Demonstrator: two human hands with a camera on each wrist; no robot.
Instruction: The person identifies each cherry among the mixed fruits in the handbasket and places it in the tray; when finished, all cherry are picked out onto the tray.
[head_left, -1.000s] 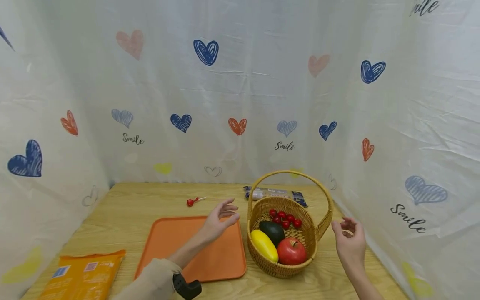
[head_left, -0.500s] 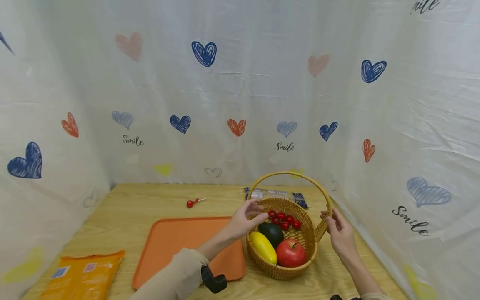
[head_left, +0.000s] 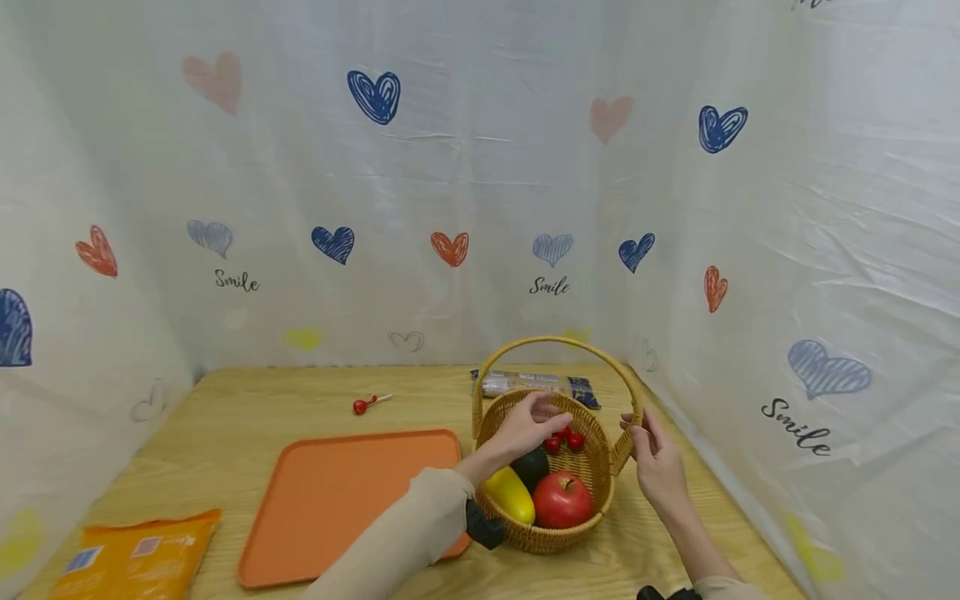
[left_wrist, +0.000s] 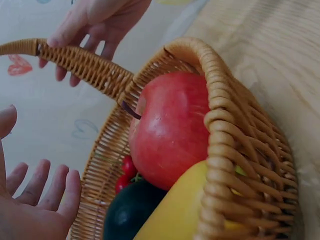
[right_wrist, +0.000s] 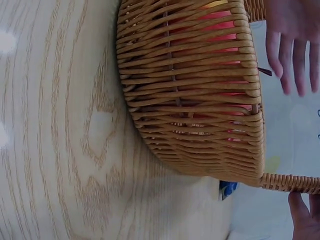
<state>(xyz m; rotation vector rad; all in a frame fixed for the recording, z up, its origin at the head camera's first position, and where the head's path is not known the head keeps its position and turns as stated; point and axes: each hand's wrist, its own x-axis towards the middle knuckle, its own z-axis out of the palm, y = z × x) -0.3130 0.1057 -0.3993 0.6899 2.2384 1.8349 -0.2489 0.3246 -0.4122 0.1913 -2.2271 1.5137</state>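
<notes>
A wicker basket (head_left: 543, 540) holds a red apple (head_left: 562, 500), a yellow oblong fruit (head_left: 508, 495), a dark green avocado-like fruit (head_left: 531, 468) and a bunch of small red cherries (head_left: 575, 442). My left hand (head_left: 531, 427) hovers over the basket's left inner side near the cherries, fingers loosely bent, partly covering them; in the left wrist view its fingers hold nothing. My right hand (head_left: 658, 467) grips the right side of the basket's arched handle (left_wrist: 85, 65), thumb on one side and fingers behind.
Left of the basket lies an orange tray (head_left: 337, 500). A red lollipop (head_left: 362, 406) is behind it, and an orange packet (head_left: 138, 557) sits front left. A long clear-and-blue package (head_left: 525, 382) lies behind the basket. A heart-print curtain (head_left: 450, 167) surrounds the table.
My left hand has moved right, from over the tray to over the basket. My right hand has moved left and taken hold of the handle. The head view has turned slightly right.
</notes>
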